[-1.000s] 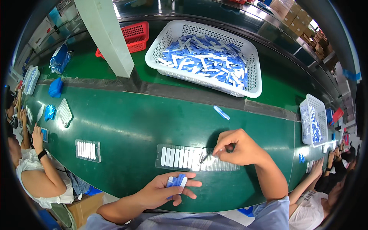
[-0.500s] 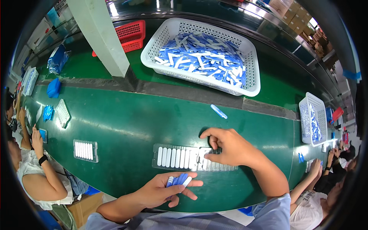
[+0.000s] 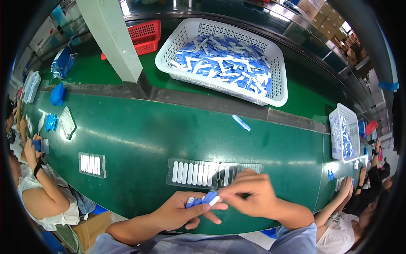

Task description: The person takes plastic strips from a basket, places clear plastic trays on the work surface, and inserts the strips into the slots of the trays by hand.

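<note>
I'm holding a small bunch of blue-and-white sticks point(image 3: 203, 200) in my left hand point(image 3: 182, 210), and my right hand point(image 3: 249, 195) is pinching the white tip of one. Just beyond my fingers a clear tray point(image 3: 192, 173) is showing a row of white sticks, lying on the dark green belt point(image 3: 144, 131). Farther ahead a white latticed basket point(image 3: 279, 72) is brimming with blue and white pieces, with a red mesh basket point(image 3: 146, 36) off to its left. A lone pale blue stick point(image 3: 241, 122) is lying between tray and basket.
</note>
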